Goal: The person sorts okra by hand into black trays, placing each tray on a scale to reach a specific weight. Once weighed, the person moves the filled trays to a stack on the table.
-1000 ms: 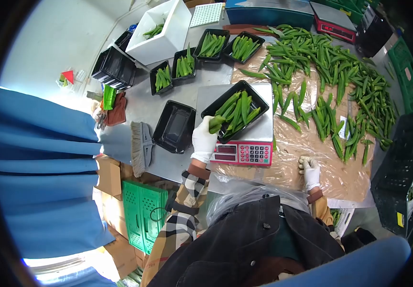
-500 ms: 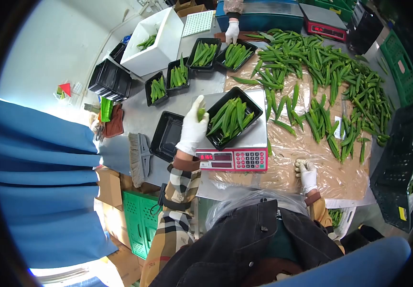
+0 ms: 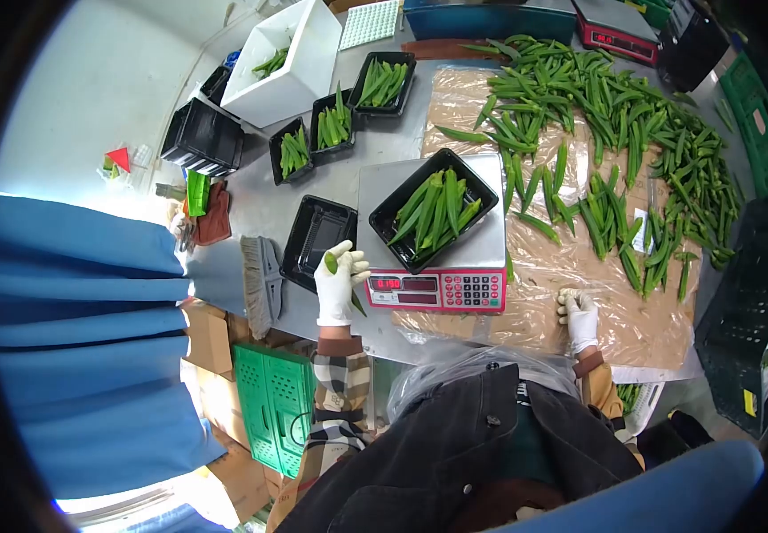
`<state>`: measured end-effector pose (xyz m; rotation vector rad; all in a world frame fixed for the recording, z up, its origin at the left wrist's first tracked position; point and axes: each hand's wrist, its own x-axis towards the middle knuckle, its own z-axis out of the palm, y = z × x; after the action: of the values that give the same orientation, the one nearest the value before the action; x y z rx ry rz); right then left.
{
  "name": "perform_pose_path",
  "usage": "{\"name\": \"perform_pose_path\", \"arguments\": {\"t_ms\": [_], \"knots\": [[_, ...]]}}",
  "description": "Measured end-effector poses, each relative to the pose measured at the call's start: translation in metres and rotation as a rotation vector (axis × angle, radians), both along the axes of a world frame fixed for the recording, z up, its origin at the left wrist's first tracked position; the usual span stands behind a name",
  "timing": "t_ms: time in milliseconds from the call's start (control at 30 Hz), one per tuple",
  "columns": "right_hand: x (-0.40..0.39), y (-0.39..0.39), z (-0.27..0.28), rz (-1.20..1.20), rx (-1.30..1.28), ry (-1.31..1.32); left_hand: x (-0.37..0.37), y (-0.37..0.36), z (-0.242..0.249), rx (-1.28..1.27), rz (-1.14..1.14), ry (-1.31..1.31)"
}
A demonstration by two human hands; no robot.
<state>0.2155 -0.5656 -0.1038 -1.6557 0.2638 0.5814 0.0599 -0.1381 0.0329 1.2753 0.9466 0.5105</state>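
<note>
My left hand, in a white glove, is closed around an okra pod, whose other end pokes out below the palm. It is just left of the red-fronted scale, apart from the tray on it. That black tray lies tilted on the scale plate, with several okra pods in it; the display appears to read 0.190. Gloved in white too, my right hand rests on the plastic-covered cardboard with its fingers curled in, and no object shows in them.
Beside the scale lies a black tray with nothing in it. Smaller trays of okra stand behind, near a white foam box. Loose okra covers the right side. A brush lies at the left edge.
My left hand has drawn back from the tray, down and left, with an okra pod in it. The display number rose. The other person's hand and the tray under it are gone from view.
</note>
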Motion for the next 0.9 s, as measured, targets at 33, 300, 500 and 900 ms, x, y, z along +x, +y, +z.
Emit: {"name": "perform_pose_path", "arguments": {"t_ms": [33, 300, 500, 900], "knots": [[0.0, -0.001, 0.001, 0.0, 0.0, -0.002, -0.001, 0.0, -0.002, 0.038, -0.002, 0.019], [0.003, 0.004, 0.007, -0.009, -0.038, 0.017, 0.027, -0.009, 0.018, 0.257, -0.095, 0.122], [0.003, 0.003, 0.003, -0.008, -0.049, 0.009, 0.069, -0.038, 0.005, 0.611, -0.253, 0.062], [0.003, 0.002, 0.001, 0.016, -0.049, -0.016, 0.134, -0.043, 0.017, 0.561, -0.402, 0.065]]}}
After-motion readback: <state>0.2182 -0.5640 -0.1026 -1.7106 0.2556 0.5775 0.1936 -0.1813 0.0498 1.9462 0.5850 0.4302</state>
